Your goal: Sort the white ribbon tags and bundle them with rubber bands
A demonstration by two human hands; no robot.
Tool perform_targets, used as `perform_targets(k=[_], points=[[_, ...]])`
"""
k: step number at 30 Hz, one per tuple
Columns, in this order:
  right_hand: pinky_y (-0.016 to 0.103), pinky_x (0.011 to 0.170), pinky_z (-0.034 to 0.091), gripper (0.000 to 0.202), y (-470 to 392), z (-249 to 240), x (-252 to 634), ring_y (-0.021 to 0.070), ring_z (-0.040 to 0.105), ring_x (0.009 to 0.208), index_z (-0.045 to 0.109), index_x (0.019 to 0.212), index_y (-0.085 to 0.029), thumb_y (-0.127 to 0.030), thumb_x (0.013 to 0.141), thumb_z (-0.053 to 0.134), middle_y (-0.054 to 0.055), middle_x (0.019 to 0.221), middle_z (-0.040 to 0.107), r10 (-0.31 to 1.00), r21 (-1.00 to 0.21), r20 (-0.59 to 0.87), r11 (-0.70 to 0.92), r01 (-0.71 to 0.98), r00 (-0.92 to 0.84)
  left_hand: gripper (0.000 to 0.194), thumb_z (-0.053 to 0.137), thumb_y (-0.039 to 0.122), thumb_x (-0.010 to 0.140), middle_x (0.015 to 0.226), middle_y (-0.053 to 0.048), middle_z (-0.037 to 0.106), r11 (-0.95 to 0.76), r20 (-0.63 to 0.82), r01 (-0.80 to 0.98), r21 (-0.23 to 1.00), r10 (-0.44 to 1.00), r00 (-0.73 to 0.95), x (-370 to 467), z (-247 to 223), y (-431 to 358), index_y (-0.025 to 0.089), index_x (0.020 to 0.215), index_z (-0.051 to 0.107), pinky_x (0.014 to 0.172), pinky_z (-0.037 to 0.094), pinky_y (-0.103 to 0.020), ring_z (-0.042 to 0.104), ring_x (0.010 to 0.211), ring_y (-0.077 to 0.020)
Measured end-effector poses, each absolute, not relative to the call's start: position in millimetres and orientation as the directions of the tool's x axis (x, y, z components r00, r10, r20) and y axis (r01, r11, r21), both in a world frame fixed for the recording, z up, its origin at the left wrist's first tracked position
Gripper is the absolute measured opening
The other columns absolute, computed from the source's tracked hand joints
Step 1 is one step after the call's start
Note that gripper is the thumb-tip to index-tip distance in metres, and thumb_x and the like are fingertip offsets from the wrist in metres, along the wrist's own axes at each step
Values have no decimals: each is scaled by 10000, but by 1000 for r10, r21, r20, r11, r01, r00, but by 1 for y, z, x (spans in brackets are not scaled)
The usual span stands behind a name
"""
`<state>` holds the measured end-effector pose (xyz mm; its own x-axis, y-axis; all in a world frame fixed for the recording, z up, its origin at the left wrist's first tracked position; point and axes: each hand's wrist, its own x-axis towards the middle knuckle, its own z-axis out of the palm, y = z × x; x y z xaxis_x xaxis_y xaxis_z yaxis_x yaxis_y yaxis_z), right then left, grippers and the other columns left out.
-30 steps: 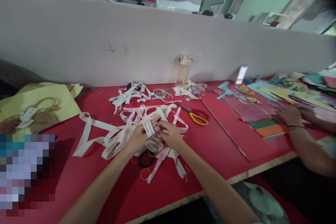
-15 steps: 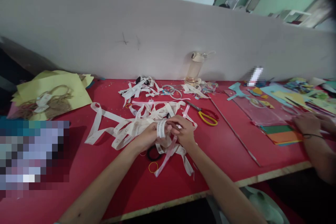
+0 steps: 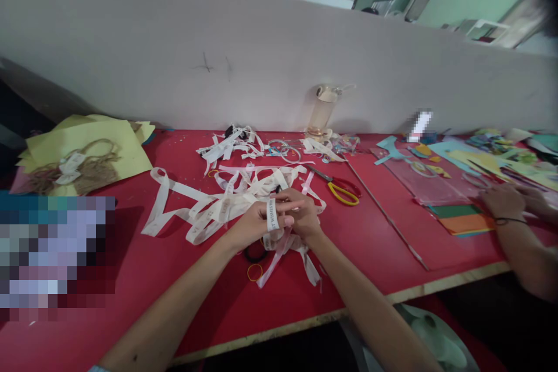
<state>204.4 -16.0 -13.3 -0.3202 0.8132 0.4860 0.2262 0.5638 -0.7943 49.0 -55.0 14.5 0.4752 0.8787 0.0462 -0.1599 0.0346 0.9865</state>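
My left hand (image 3: pixel 257 221) has a printed white ribbon (image 3: pixel 272 215) looped about its fingers, and my right hand (image 3: pixel 305 215) meets it, its fingers partly hidden. Beneath and left of my hands lies a tangle of pale ribbon (image 3: pixel 203 218); a pink ribbon (image 3: pixel 271 267), a black ring (image 3: pixel 255 253) and a yellow band (image 3: pixel 254 272) lie just nearer to me, on the red table (image 3: pixel 209 314). Yellow-and-red-handled scissors (image 3: pixel 343 192) rest beyond my right hand, and a clear bottle (image 3: pixel 321 113) stands farther back. Well left of my hands, brown twine (image 3: pixel 98 171) lies on yellow paper (image 3: pixel 124 142); well right, another person's hand (image 3: pixel 503 202) is beside coloured sheets (image 3: pixel 464 222).
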Motion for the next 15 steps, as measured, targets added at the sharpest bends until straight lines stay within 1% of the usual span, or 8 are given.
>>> perform_targets(k=[2,4,7,9,10,11,13,15], points=[[329,725,513,179,-16,-16,203,206,641,820,689,906,-190,-267,794,573,75,879,680,805,-791,490,572,218,-334,389,714,349,720,561,37,403,62,38,-210,976,896,443,51,12,-56,141,1049,720,493,238,-207,297,525,-68],[327,727,513,169,-15,-20,202,210,641,834,693,886,-186,-224,765,580,76,885,683,798,-783,489,580,226,-351,431,716,362,720,556,52,344,118,16,-267,956,892,452,54,9,-56,135,1086,703,474,186,-203,230,504,-53],[305,699,506,190,-14,-23,201,189,636,799,692,888,-188,-164,752,561,57,878,689,792,-765,475,587,265,-382,523,721,388,716,554,74,260,180,4,-354,918,887,461,54,5,-54,136,1169,656,465,146,-196,171,498,-47],[294,700,495,188,-14,-23,200,173,628,780,686,883,-192,-141,751,562,41,879,689,792,-752,461,588,298,-401,538,682,417,752,532,86,232,138,41,-417,898,919,392,50,4,-51,134,1207,628,459,135,-194,150,491,-51],[293,712,489,165,-15,-22,200,170,623,782,681,866,-194,-140,753,573,36,877,687,792,-745,455,589,312,-408,540,669,427,763,529,89,231,120,48,-418,901,928,370,47,4,-49,130,1211,624,458,139,-197,141,489,-54],[295,724,484,127,-15,-21,199,170,618,783,673,833,-194,-147,760,581,33,860,682,792,-740,450,589,324,-412,547,655,444,771,519,93,230,96,51,-382,919,933,355,43,5,-46,123,1212,622,453,132,-202,135,479,-55],[294,719,478,73,-17,-19,197,167,611,768,658,805,-196,-176,781,592,31,826,674,796,-737,441,585,338,-415,530,595,476,810,483,91,245,53,33,-234,971,935,352,36,7,-42,113,1192,636,444,133,-208,138,454,-60],[289,706,480,60,-18,-17,195,162,611,753,650,819,-200,-203,799,594,31,820,671,802,-744,431,575,341,-414,481,565,483,826,437,84,272,-5,29,-79,997,949,313,30,9,-38,119,1117,686,444,183,-208,176,428,-68]])
